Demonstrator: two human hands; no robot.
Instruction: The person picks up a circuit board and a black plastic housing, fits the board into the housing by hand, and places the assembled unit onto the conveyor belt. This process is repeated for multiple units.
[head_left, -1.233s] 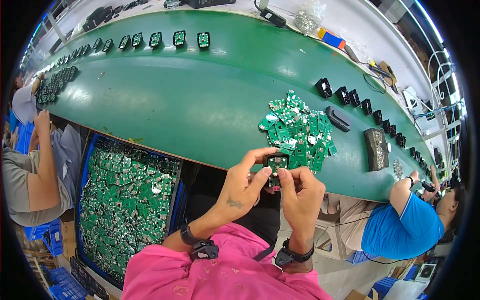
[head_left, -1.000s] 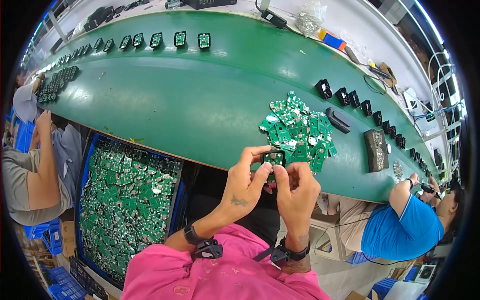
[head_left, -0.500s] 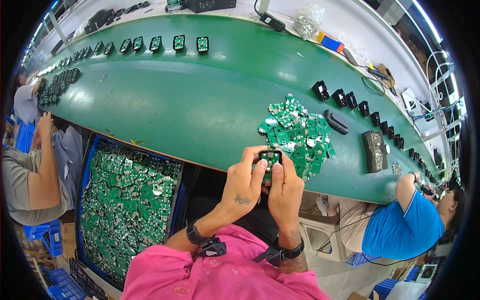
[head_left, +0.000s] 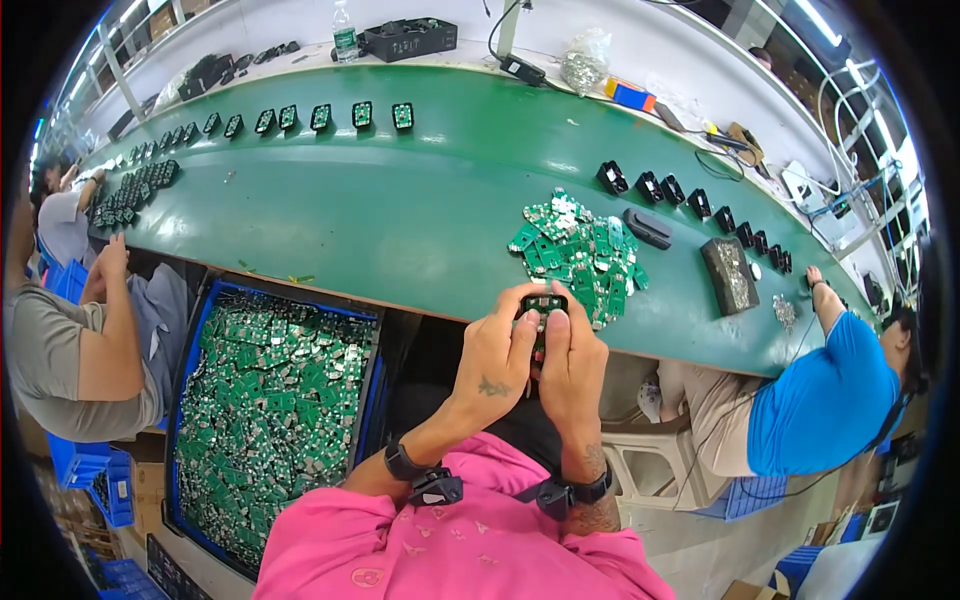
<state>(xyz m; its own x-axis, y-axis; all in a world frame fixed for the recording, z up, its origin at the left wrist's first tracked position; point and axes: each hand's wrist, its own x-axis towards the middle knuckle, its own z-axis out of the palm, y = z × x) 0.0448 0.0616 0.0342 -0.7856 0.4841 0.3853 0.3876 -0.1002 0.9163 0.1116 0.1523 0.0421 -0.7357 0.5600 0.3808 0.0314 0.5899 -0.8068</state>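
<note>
Held in both hands close in front of me is a small black plastic case (head_left: 543, 303) with a green circuit board in it. My left hand (head_left: 490, 360) grips its left side, thumb on the near face. Opposite it, my right hand (head_left: 572, 365) closes round the right side, its thumb also pressed on the board. The fingers behind the case are mostly hidden. Just beyond my hands lies a heap of loose green circuit boards (head_left: 580, 255) on the green table (head_left: 400, 220). A dark elongated plastic piece (head_left: 648, 228) rests right of the heap.
Black cases with boards (head_left: 320, 118) line the table's far left; empty-looking black cases (head_left: 648, 186) line the right. A dark block (head_left: 730, 275) stands at right. Circuit boards (head_left: 270, 400) fill a crate at my left. People sit left and right (head_left: 825, 390).
The whole view has shifted a little. The case is tilted more, so less of its board shows between my thumbs. The person at right now stretches an arm onto the table.
</note>
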